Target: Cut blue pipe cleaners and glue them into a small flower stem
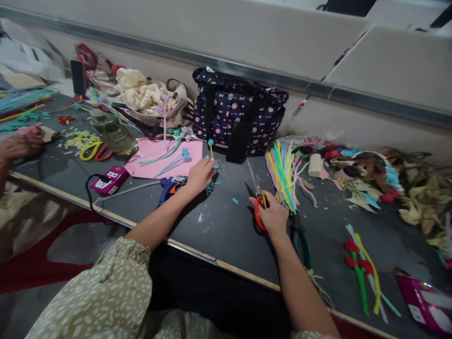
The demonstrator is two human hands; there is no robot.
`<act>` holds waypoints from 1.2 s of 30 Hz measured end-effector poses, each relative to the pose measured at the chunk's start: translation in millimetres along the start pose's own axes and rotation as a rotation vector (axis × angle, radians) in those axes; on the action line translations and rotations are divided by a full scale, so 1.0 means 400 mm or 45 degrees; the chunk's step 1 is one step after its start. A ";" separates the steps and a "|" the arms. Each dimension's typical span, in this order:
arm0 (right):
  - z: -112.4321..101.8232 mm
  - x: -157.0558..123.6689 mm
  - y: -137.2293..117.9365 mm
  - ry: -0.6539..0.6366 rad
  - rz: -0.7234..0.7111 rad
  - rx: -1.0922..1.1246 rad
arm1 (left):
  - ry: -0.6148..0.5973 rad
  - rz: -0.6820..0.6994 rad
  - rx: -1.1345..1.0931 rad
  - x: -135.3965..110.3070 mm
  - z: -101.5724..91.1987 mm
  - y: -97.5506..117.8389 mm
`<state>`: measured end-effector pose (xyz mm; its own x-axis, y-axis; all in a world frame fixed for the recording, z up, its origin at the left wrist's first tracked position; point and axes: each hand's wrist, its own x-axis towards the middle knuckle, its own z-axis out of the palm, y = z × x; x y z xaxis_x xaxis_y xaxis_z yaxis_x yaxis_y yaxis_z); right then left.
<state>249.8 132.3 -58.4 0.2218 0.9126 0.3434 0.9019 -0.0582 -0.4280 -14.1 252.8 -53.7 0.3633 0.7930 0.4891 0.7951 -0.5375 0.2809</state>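
Observation:
My right hand (274, 214) is closed around the red and yellow handles of a pair of scissors (259, 197), whose blades point away from me. To the left, my left hand (202, 175) rests low over the table, fingers curled together near small blue pieces; what they pinch is hidden. A small blue flower on a yellow stem (211, 143) is just beyond its fingertips. Blue fuzzy pieces (210, 188) lie beside that hand. One short blue piece (235, 201) lies between my hands. A blue glue gun (168, 188) is under my left forearm's far side.
Pink paper (141, 162) bears pipe-cleaner stems. A patterned bag (240, 110) stands behind, a dark phone (240, 143) against it. A pipe-cleaner bundle (284, 174) and green-handled pliers (300, 240) lie right. Left are a bottle (113, 132), power strip (110, 180) and another person's hand (21, 146).

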 end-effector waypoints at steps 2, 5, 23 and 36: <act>0.000 0.002 0.004 0.007 0.080 0.154 | 0.035 0.035 -0.049 0.002 0.000 0.001; 0.000 0.005 0.006 -0.034 0.177 0.530 | 0.008 0.116 -0.101 0.003 0.001 0.012; -0.016 0.003 0.001 -0.083 0.330 0.992 | 0.038 0.145 -0.356 0.007 -0.124 0.064; -0.021 0.006 -0.002 -0.077 0.413 1.082 | -0.672 -0.159 -0.018 -0.207 -0.282 -0.246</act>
<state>252.7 131.0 -50.1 0.3755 0.9246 0.0643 0.2164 -0.0200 -0.9761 -176.9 207.7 -28.5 0.4640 0.8854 -0.0288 0.8425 -0.4310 0.3232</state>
